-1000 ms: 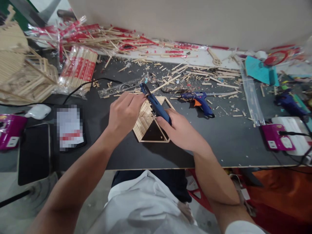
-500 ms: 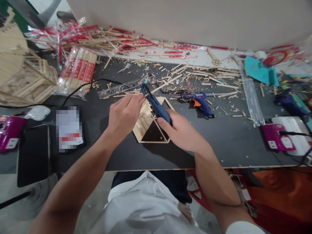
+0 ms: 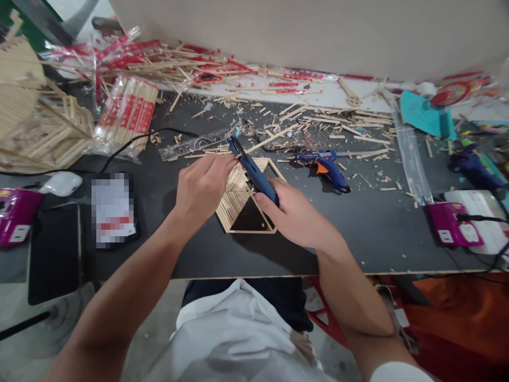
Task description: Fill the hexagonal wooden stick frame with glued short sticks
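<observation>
My right hand (image 3: 296, 215) is closed around the handles of a blue cutter (image 3: 256, 178), which slants up and to the left. A thin wooden stick (image 3: 274, 139) runs across the cutter's jaws, its long end pointing to the upper right. My left hand (image 3: 204, 183) pinches the stick's near end beside the jaws. Beneath both hands lies a frame of wooden sticks (image 3: 230, 216) with several sides. Rows of sticks fill its left part, while dark table shows through the other part. The cutter and hands hide some of it.
To the right lies a blue glue gun (image 3: 328, 167) with an orange trigger. Cut stick pieces (image 3: 334, 119) litter the table behind. Packed chopsticks (image 3: 129, 114), a clear ruler (image 3: 194, 144) and a larger stick structure (image 3: 51, 127) stand left. Two phones (image 3: 54, 254) lie near the front left edge.
Almost nothing differs. The cutter and my right hand have shifted very slightly to the left; my left hand keeps its pinch on the stick.
</observation>
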`<state>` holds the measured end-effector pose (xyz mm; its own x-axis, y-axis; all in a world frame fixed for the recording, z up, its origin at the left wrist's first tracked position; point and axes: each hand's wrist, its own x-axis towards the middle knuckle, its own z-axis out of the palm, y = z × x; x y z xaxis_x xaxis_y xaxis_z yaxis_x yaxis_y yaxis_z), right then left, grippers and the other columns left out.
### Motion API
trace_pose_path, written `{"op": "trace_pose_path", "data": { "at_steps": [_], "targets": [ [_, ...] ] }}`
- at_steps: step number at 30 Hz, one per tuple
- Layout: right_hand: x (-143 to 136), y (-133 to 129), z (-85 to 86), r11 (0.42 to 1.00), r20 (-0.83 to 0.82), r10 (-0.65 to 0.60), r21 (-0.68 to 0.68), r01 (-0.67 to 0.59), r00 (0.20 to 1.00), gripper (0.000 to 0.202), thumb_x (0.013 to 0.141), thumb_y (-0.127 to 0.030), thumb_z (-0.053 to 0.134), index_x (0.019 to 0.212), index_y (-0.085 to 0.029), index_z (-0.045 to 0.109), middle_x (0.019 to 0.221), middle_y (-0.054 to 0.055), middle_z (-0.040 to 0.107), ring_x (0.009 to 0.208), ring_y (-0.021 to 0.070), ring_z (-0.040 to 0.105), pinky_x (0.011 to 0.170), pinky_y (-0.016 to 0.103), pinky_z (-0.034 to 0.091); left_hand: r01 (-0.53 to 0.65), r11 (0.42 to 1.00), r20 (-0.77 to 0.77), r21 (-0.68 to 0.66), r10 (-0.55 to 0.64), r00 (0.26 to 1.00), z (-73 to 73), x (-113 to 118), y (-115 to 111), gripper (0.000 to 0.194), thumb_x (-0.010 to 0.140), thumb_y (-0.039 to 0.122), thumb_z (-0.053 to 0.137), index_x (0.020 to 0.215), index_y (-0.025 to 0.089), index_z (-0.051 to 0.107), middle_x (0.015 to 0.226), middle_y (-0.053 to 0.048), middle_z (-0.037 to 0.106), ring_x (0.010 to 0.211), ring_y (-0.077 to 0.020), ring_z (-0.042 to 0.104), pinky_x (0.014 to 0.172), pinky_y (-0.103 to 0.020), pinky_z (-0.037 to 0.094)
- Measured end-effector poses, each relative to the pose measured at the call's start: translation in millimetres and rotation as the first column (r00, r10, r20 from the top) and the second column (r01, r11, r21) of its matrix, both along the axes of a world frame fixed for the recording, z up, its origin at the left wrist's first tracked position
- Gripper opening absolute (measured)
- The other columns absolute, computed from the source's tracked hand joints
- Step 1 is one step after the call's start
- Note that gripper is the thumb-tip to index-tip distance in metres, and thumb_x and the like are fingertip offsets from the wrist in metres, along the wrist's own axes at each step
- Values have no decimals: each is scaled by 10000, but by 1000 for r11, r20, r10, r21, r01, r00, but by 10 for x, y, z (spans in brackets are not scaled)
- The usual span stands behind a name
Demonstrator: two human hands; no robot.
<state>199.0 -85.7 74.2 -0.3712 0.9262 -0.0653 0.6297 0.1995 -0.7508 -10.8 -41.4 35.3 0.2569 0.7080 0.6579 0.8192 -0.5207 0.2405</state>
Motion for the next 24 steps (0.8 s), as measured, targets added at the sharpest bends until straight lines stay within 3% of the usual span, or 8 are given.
{"op": "trace_pose_path", "data": {
  "at_steps": [13, 19, 24],
  "targets": [
    [-15, 7, -9, 1000, 17, -8, -1, 8, 1000, 296, 1056, -468, 432, 983, -217, 571, 969, 69, 628, 896, 226, 598, 814, 353, 443, 20, 1000, 21, 19, -21, 1000, -14, -4, 16, 290, 1080, 324, 517, 973, 192, 751, 862, -53, 775, 778, -159, 714, 691, -254, 508],
    [-36, 42, -2, 997, 8, -43, -67, 44, 999, 400, 1046, -538, 435, 780, -241, 470, 741, -3, 592, 674, 168, 527, 670, 311, 378, 20, 999, 74, -45, -17, 997, -77, -16, 56, 275, 1076, 341, 517, 995, 231, 756, 890, -35, 783, 813, -166, 729, 744, -278, 543],
    [-67, 72, -52, 986, 70, -99, -130, 107, 993, 437, 1024, -588, 451, 760, -240, 473, 700, -2, 603, 640, 157, 528, 599, 300, 313, 25, 998, 104, -57, -19, 994, -143, -30, 105, 231, 1048, 305, 565, 999, 215, 771, 894, -43, 791, 818, -177, 738, 729, -277, 540]
  ]
}}
